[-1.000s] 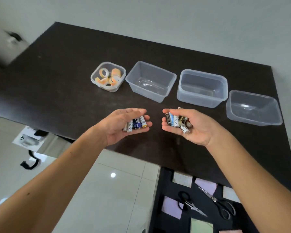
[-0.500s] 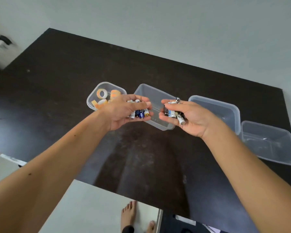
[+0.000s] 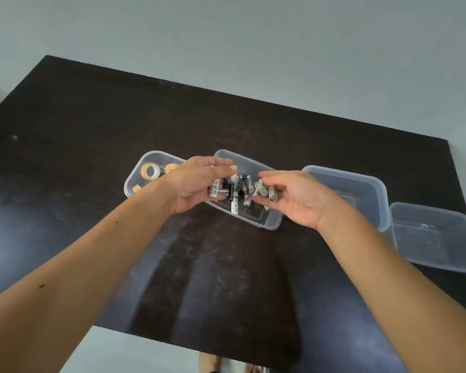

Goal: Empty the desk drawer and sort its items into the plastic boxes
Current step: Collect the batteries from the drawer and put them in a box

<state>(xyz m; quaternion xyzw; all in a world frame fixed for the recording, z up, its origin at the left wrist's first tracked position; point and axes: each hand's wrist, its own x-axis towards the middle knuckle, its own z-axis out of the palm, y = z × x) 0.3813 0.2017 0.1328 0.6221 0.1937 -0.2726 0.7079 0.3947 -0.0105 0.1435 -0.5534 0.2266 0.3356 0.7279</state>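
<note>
On the dark desk four clear plastic boxes stand in a row, running from the left toward the near right. Farthest left is the small box, with rolls of orange tape lying in it; the person's left wrist crosses over its near right corner.

Just right of it sits the second box, and both hands are held above it, palms tilted toward each other. The left hand is half curled, fingers arched over the top, with a few batteries loosely against its palm. More of them are spilling from between the two hands down into the second box, some blurred in mid-fall, so I cannot count them. The right hand is cupped and slack, its fingers loosening, with a couple of batteries at its fingertips, one showing its round end.

Further right stands the third box, partly behind the right wrist. The fourth box sits just beside it at the right edge of the desk. Below the near edge, pale floor shows, along with the person's feet.
</note>
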